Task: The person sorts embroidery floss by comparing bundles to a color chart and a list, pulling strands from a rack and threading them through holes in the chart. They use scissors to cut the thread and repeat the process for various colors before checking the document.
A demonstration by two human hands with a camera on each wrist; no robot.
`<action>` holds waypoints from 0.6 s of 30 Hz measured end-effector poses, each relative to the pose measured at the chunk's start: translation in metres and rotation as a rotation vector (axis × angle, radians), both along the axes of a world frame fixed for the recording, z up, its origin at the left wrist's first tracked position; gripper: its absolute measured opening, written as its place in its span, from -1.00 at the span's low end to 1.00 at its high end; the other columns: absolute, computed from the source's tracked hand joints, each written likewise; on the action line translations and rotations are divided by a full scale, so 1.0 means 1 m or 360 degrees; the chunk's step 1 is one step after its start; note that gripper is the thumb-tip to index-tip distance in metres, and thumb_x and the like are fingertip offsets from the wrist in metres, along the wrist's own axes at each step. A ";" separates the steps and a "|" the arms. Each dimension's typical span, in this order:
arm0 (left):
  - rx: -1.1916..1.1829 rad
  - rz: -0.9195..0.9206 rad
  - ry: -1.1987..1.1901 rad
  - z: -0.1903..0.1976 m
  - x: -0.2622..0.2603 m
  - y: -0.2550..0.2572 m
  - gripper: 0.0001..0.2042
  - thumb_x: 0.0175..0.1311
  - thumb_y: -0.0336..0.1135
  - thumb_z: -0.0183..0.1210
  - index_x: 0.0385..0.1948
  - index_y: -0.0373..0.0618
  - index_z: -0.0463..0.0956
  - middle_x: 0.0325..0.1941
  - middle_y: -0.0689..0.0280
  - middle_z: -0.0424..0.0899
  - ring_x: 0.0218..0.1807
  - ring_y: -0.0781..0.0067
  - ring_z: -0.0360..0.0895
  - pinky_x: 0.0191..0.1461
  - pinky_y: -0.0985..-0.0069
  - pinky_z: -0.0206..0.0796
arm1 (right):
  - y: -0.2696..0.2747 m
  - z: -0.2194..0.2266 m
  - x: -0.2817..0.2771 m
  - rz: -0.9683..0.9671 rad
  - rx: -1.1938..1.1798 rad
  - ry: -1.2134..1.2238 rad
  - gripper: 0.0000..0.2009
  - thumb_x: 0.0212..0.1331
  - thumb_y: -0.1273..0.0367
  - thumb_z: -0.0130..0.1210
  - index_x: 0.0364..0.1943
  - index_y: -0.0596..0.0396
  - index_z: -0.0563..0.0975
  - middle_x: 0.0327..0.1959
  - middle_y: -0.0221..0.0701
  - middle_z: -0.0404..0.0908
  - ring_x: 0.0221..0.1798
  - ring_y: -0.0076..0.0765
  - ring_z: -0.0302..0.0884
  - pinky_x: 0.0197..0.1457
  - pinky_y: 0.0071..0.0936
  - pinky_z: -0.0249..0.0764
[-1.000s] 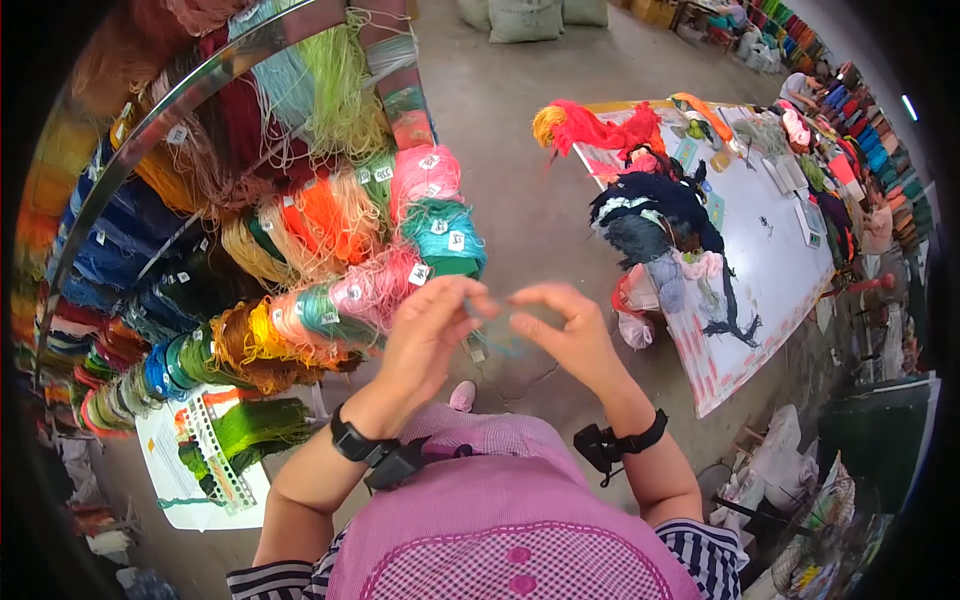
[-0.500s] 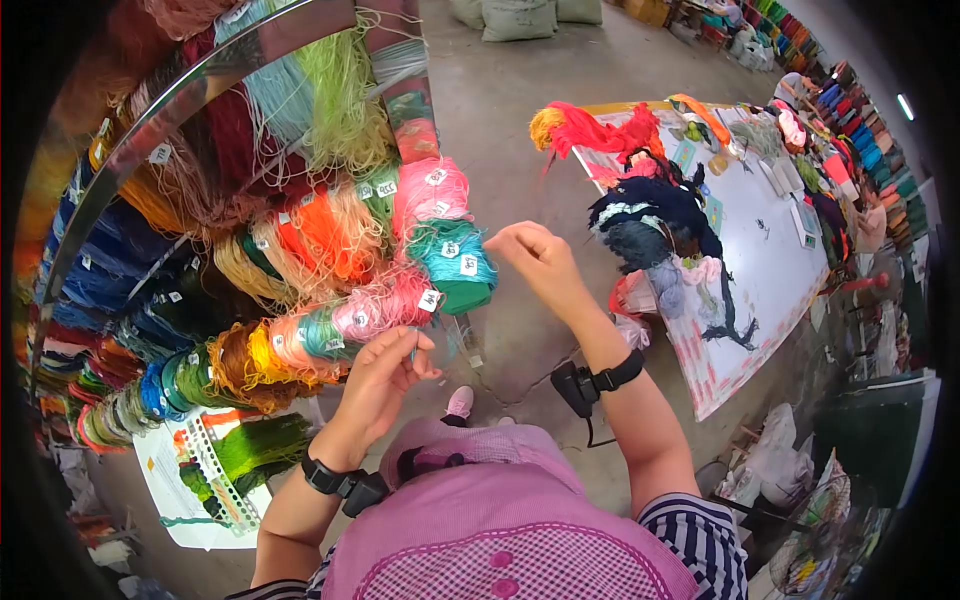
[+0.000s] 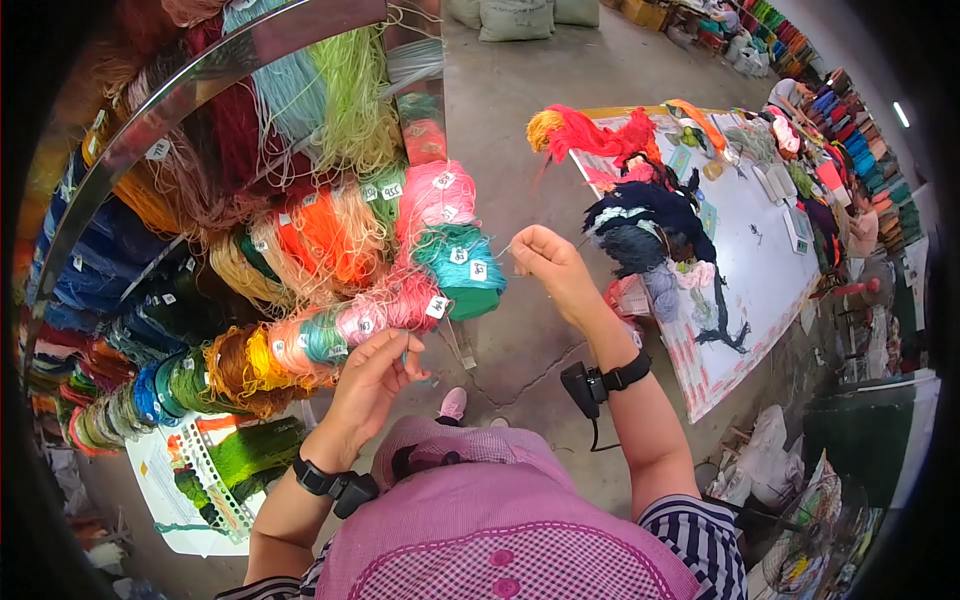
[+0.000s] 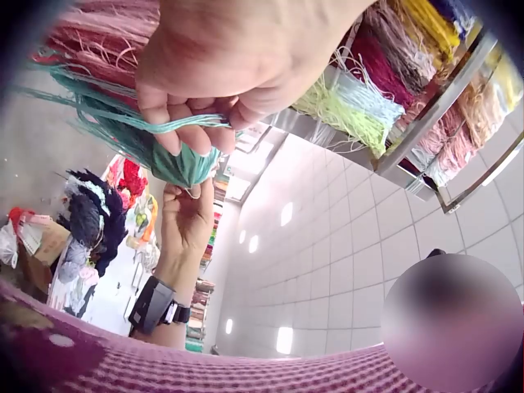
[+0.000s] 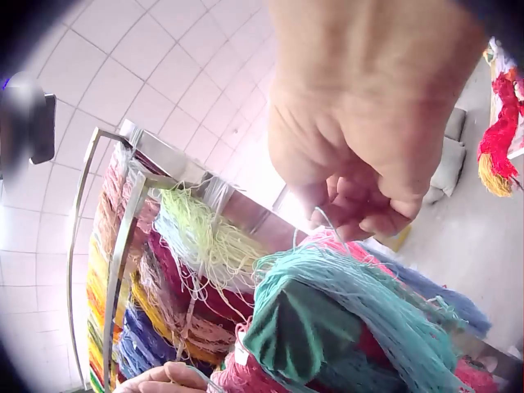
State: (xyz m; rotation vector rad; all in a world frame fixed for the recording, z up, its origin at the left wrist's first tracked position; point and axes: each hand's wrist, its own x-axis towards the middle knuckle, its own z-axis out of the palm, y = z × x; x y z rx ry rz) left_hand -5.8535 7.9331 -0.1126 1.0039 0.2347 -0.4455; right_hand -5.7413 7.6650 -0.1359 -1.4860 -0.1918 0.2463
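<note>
Teal thread hangs over the end of a rack arm, a bundle [image 3: 458, 262] with white number tags and a green cloth end [image 5: 299, 332]. My left hand [image 3: 372, 385], below the pink skeins, pinches a few thin teal strands [image 4: 176, 124] between thumb and fingers. To the right of the bundle, my right hand [image 3: 550, 268] has its fingers curled together. In the right wrist view a fine pale teal strand [image 5: 322, 214] runs into the fingertips of that hand [image 5: 360, 196], just above the bundle.
Tagged skeins in many colours, orange [image 3: 330, 235] among them, fill the metal rack at left. A white table [image 3: 765, 290] with dark and red yarn stands at right. Paper with green yarn [image 3: 255, 450] lies lower left; sacks [image 3: 515, 18] sit far back.
My hands were close together in front of me and have separated. The left moved down and left; the right rose beside the teal bundle, and its fingers drew together.
</note>
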 end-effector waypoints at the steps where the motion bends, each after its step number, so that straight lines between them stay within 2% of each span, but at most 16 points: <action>1: -0.0001 -0.0002 0.0000 -0.001 0.000 0.001 -0.80 0.43 -0.25 0.00 -0.32 -0.14 0.52 -0.52 0.42 0.45 -0.38 0.56 0.46 -0.11 0.52 0.41 | 0.001 0.002 0.000 0.0030 -0.0003 -0.0005 -0.88 0.31 0.38 0.08 -0.20 0.12 0.54 -0.37 -0.58 0.54 -0.28 -0.72 0.38 -0.15 -0.67 0.29; 5: -0.0010 -0.0026 -0.0016 -0.002 0.001 0.004 -0.81 0.42 -0.26 0.00 -0.32 -0.13 0.53 -0.52 0.43 0.45 -0.39 0.58 0.44 -0.12 0.53 0.41 | 0.001 0.010 -0.001 0.0146 -0.0228 -0.0059 -0.85 0.27 0.41 0.12 -0.15 0.15 0.57 -0.37 -0.59 0.54 -0.30 -0.74 0.38 -0.19 -0.69 0.31; 7: -0.0023 -0.0031 -0.0022 -0.002 0.002 0.005 -0.81 0.42 -0.26 0.00 -0.32 -0.13 0.53 -0.52 0.43 0.45 -0.39 0.58 0.44 -0.12 0.53 0.41 | -0.001 0.007 0.001 0.0166 -0.0456 -0.0148 -0.81 0.23 0.42 0.16 -0.10 0.16 0.59 -0.38 -0.63 0.53 -0.32 -0.77 0.37 -0.23 -0.71 0.32; 10: -0.0031 -0.0039 -0.0013 -0.003 0.003 0.008 -0.81 0.42 -0.27 0.00 -0.32 -0.14 0.53 -0.52 0.43 0.45 -0.39 0.59 0.44 -0.12 0.53 0.41 | -0.003 0.001 0.002 0.0094 -0.0597 -0.0215 -0.86 0.23 0.42 0.16 -0.18 0.16 0.58 -0.38 -0.64 0.54 -0.36 -0.78 0.35 -0.28 -0.71 0.31; 13: -0.0017 -0.0040 -0.0011 -0.003 0.004 0.011 -0.81 0.42 -0.27 0.00 -0.32 -0.14 0.53 -0.52 0.43 0.45 -0.40 0.59 0.44 -0.12 0.52 0.41 | -0.006 0.000 0.003 -0.0021 -0.0500 -0.0191 -0.90 0.21 0.42 0.16 -0.29 0.17 0.56 -0.41 -0.60 0.52 -0.36 -0.74 0.33 -0.28 -0.67 0.30; 17: -0.0024 -0.0057 -0.0025 -0.003 0.006 0.013 -0.81 0.42 -0.27 0.00 -0.32 -0.15 0.53 -0.51 0.42 0.46 -0.41 0.59 0.43 -0.13 0.53 0.41 | -0.009 0.000 0.001 -0.0033 -0.0333 -0.0124 -0.89 0.25 0.40 0.13 -0.32 0.15 0.51 -0.38 -0.58 0.51 -0.34 -0.73 0.32 -0.24 -0.68 0.29; 18: -0.0024 -0.0063 -0.0033 -0.002 0.006 0.014 -0.81 0.42 -0.27 0.00 -0.32 -0.15 0.54 -0.50 0.42 0.48 -0.41 0.59 0.43 -0.13 0.54 0.41 | -0.008 0.003 -0.001 -0.0028 -0.0035 -0.0002 -0.89 0.27 0.39 0.12 -0.30 0.14 0.51 -0.37 -0.58 0.50 -0.34 -0.74 0.30 -0.24 -0.69 0.28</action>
